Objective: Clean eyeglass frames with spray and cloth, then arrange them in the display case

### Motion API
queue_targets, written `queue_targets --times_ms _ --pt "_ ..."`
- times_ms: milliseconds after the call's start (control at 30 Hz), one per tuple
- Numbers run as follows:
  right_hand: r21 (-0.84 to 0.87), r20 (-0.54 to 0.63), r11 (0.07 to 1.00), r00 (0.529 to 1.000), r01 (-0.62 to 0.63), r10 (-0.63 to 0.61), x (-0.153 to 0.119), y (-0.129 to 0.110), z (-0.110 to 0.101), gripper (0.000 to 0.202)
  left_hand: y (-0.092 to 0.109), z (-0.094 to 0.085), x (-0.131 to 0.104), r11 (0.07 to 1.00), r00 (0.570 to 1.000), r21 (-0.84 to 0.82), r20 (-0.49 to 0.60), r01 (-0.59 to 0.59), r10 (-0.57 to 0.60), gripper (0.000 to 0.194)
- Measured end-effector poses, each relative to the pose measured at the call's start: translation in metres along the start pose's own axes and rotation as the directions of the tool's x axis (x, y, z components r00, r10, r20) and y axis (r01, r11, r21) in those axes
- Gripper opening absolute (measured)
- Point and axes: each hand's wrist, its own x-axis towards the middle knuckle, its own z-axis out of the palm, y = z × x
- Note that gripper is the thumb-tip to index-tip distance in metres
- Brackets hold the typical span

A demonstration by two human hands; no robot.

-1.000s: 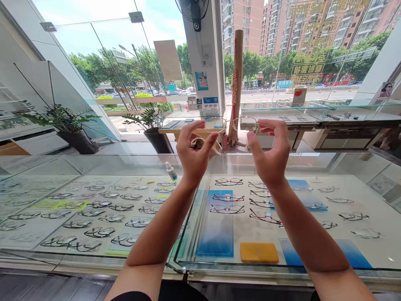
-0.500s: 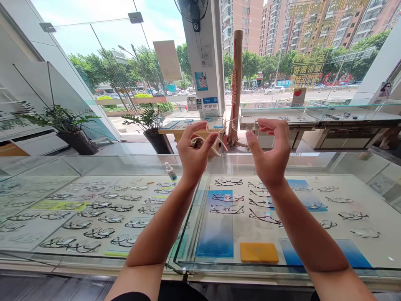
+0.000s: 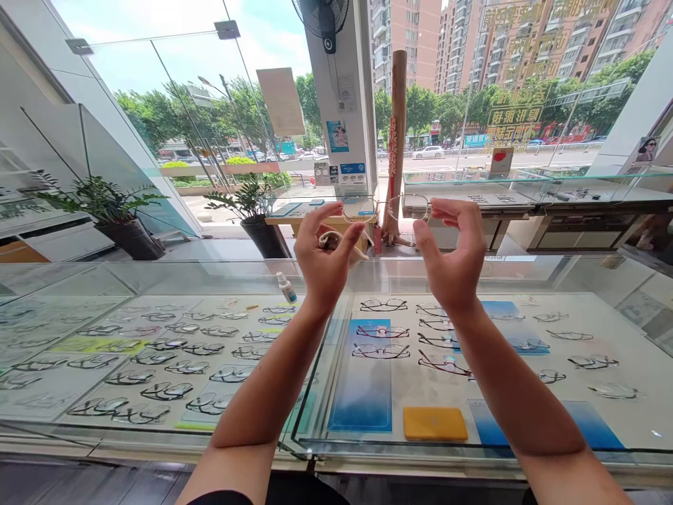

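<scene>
A pair of thin-rimmed eyeglasses (image 3: 388,217) is held up between both hands, above the far edge of the glass counter. My left hand (image 3: 324,256) pinches the frame's left side between thumb and fingers. A beige cloth (image 3: 359,254) is tucked in the same hand, bunched under its fingers. My right hand (image 3: 456,252) grips the right side of the glasses, fingertips on top and thumb below. The lenses look clear, with the street and shop seen through them.
Beneath my arms the glass display counter (image 3: 315,445) holds rows of spectacles. A small white spray bottle (image 3: 287,288) stands on its top, left of my left hand. An orange case (image 3: 434,423) lies near the front. Beyond are potted plants (image 3: 257,210), a wooden post (image 3: 398,126) and further display cases (image 3: 473,189).
The eyeglasses have shifted very slightly to the left and tilted a little. Both hands keep the same hold, and the cloth stays in my left hand.
</scene>
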Motion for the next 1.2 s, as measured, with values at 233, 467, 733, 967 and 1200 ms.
queue_targets --times_ms 233,467,733,967,1200 --pt "0.181 0.036 0.966 0.983 -0.186 0.182 -0.004 0.004 0.005 0.024 0.005 -0.004 -0.002 0.969 0.976 0.142 -0.049 -0.203 0.211 0.046" --pt "0.230 0.012 0.956 0.983 -0.183 0.185 -0.006 0.001 0.007 0.026 0.006 -0.002 -0.003 0.975 0.974 0.069 -0.074 -0.209 0.214 0.046" --pt "0.124 -0.034 0.990 0.997 -0.069 0.074 -0.008 -0.007 0.007 0.025 0.004 0.005 -0.006 0.998 0.994 -0.019 -0.089 -0.063 0.061 0.049" --pt "0.158 -0.045 0.986 0.997 -0.058 0.065 -0.009 -0.006 0.008 0.024 0.002 0.008 -0.008 0.995 0.995 -0.077 -0.073 -0.071 0.065 0.049" --pt "0.205 -0.042 0.970 0.989 -0.132 0.143 -0.008 -0.005 0.011 0.020 0.006 0.009 -0.012 0.996 0.997 -0.082 -0.067 -0.036 0.031 0.057"
